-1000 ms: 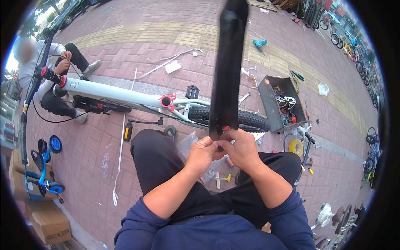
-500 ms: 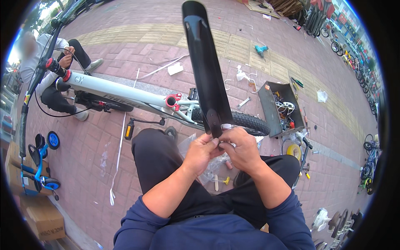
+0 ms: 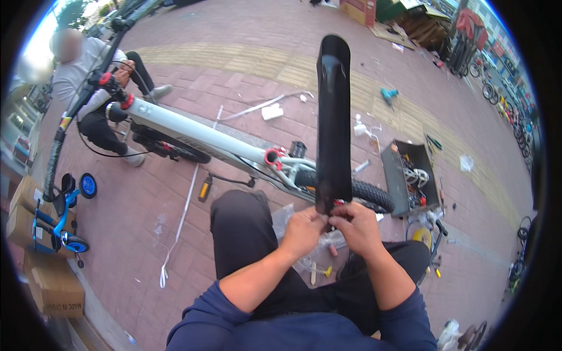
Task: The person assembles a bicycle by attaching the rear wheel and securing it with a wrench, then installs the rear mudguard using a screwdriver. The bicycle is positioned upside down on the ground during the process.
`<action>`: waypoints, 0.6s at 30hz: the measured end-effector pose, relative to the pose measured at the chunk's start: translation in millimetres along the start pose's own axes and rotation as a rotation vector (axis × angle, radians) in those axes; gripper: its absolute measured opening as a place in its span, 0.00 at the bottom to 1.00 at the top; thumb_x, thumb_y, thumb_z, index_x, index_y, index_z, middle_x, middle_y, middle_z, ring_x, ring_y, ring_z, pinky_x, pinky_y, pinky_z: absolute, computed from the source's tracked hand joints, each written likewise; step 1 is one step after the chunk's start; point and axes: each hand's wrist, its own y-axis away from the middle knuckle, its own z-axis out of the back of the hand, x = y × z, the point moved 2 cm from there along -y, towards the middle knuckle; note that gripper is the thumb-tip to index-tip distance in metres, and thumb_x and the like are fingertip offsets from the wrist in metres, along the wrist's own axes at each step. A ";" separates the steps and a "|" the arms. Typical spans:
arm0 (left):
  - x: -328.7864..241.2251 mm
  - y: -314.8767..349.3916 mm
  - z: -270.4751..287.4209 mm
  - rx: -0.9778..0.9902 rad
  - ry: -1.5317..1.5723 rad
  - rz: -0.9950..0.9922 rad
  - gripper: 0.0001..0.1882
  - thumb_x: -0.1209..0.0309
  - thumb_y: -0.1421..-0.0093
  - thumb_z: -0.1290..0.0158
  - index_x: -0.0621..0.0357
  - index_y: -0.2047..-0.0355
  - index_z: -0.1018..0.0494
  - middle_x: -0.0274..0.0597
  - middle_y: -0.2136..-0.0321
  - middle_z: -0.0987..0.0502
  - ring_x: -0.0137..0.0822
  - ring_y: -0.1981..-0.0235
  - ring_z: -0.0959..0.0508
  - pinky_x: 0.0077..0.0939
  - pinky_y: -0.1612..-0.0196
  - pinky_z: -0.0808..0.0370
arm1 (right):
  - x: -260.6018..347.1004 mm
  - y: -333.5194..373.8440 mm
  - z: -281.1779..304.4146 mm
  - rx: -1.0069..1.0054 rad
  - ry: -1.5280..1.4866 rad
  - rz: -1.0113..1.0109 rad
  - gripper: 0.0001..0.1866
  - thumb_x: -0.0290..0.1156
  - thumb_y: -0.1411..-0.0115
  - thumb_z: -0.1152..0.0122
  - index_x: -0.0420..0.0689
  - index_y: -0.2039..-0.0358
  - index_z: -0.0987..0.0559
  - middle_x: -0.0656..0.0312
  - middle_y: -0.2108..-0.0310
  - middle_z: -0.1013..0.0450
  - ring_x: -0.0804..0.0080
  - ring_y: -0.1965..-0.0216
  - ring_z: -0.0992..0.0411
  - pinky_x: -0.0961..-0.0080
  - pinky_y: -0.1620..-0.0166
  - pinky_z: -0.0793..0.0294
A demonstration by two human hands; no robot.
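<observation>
A long black bicycle mudguard (image 3: 333, 128) stands nearly upright in front of me. At its lower end my left hand (image 3: 303, 233) pinches from the left side, its fingertips partly hidden. My right hand (image 3: 358, 228) is closed at the same end from the right, thumb and fingers together near a small red spot. Any small part between the fingertips is too hidden to make out. Just beyond lies a pale grey bicycle frame (image 3: 216, 139) with a red seat clamp (image 3: 273, 158). Its black rear tyre (image 3: 374, 196) passes behind the mudguard.
An open metal toolbox (image 3: 399, 190) full of parts stands to the right, near yellow tape (image 3: 421, 235) and a teal power drill (image 3: 389, 95). Clear plastic bags lie below my hands. Left are a blue child's bike (image 3: 58, 225), cardboard boxes (image 3: 55, 285) and a seated person (image 3: 88, 76).
The mudguard has come more upright, its top swinging to the right. Both hands are still at its lower end. The whole view has shifted, moving the surroundings rightward.
</observation>
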 end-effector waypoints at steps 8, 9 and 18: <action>6.0 -4.8 -8.3 -0.051 0.200 0.008 0.09 0.74 0.29 0.48 0.63 0.54 0.20 0.37 0.66 0.17 0.27 0.67 0.16 0.21 0.63 0.17 | -8.8 1.2 -1.6 0.000 -0.173 0.042 0.09 0.24 0.45 0.31 0.37 0.62 0.17 0.56 0.66 0.22 0.65 0.69 0.22 0.72 0.63 0.23; 5.4 -4.9 -7.8 -0.048 0.216 0.015 0.10 0.74 0.29 0.48 0.63 0.54 0.20 0.37 0.66 0.17 0.27 0.67 0.16 0.21 0.63 0.17 | -7.6 1.0 -2.3 -0.019 -0.153 0.142 0.09 0.23 0.45 0.31 0.37 0.63 0.17 0.56 0.66 0.23 0.65 0.69 0.22 0.72 0.63 0.23; 7.3 -3.7 -4.7 -0.008 0.187 0.010 0.15 0.75 0.26 0.55 0.58 0.47 0.21 0.37 0.59 0.18 0.24 0.62 0.19 0.22 0.59 0.18 | -6.5 2.4 -9.8 0.024 -0.164 0.046 0.10 0.22 0.46 0.32 0.40 0.61 0.16 0.56 0.67 0.22 0.62 0.67 0.21 0.68 0.62 0.22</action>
